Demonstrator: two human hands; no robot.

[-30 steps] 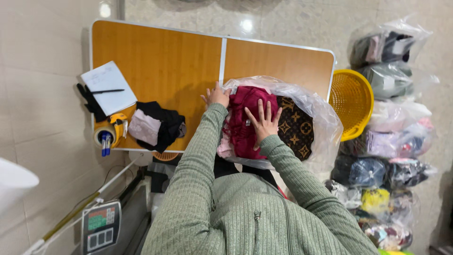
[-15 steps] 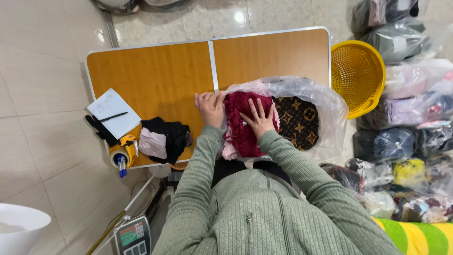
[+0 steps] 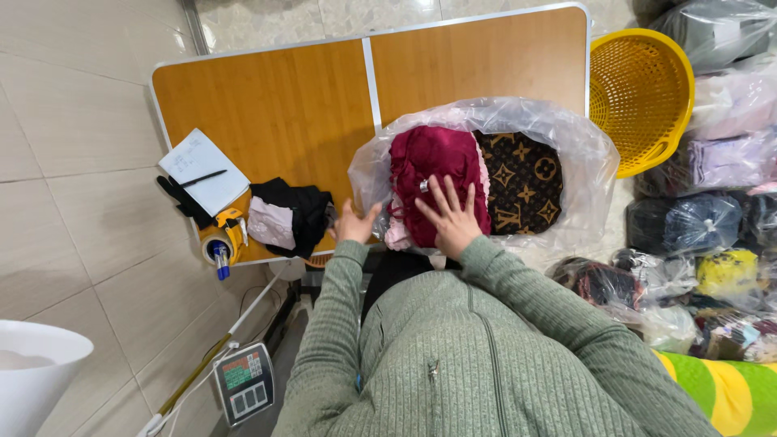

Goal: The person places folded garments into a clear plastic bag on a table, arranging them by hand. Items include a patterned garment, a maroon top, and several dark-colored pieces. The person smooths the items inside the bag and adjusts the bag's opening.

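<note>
A clear plastic bag (image 3: 583,154) lies on the wooden folding table (image 3: 275,105), holding a dark red garment (image 3: 429,158) and a brown patterned fabric (image 3: 522,182). My right hand (image 3: 450,214) rests flat on the red garment, fingers spread, a ring on one finger. My left hand (image 3: 353,223) hovers at the bag's near left edge, fingers apart, holding nothing. Both arms wear a green ribbed sweater.
A notepad with a pen (image 3: 202,170), a tape dispenser (image 3: 220,243) and a black and pink cloth pile (image 3: 287,217) sit at the table's left. A yellow basket (image 3: 639,97) and several bagged clothes (image 3: 712,210) stand at the right. A scale display (image 3: 244,382) and a white bucket (image 3: 36,368) are on the floor.
My left hand has left the red garment and moved down to the bag's near left edge. My right hand stays on the garment. The camera view shifted.
</note>
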